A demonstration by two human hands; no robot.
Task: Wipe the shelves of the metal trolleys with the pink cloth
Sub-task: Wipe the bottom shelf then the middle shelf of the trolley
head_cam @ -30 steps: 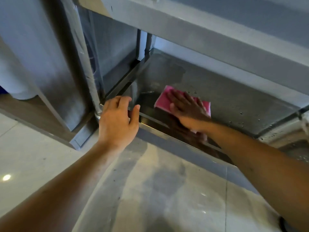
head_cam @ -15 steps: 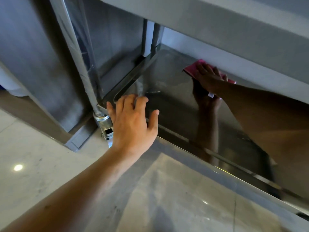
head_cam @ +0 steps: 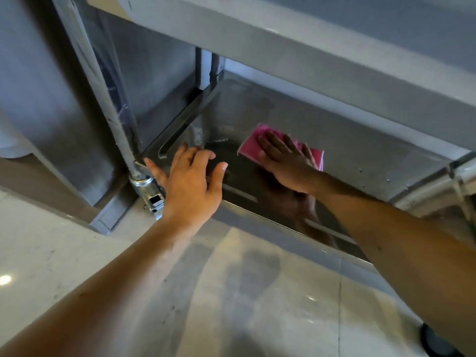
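The pink cloth [head_cam: 251, 146] lies flat on the bottom shelf [head_cam: 360, 155] of the metal trolley, near the shelf's middle left. My right hand [head_cam: 286, 161] presses down on the cloth with straight, spread fingers and covers most of it. My left hand [head_cam: 192, 181] rests with spread fingers on the shelf's front left corner, beside the trolley's upright post [head_cam: 103, 86]. The shelf is shiny and reflects my right arm.
The trolley's upper shelf [head_cam: 309, 47] overhangs the bottom one. A caster bracket [head_cam: 150, 191] sits under the front left post. A grey cabinet [head_cam: 46, 99] stands at the left. Pale tiled floor [head_cam: 231, 292] runs in front. A dark wheel [head_cam: 435, 343] shows at the bottom right.
My right hand has drawn the cloth from the shelf's back edge forward and left, toward the middle. My left hand has stayed at the front left corner with fingers more spread.
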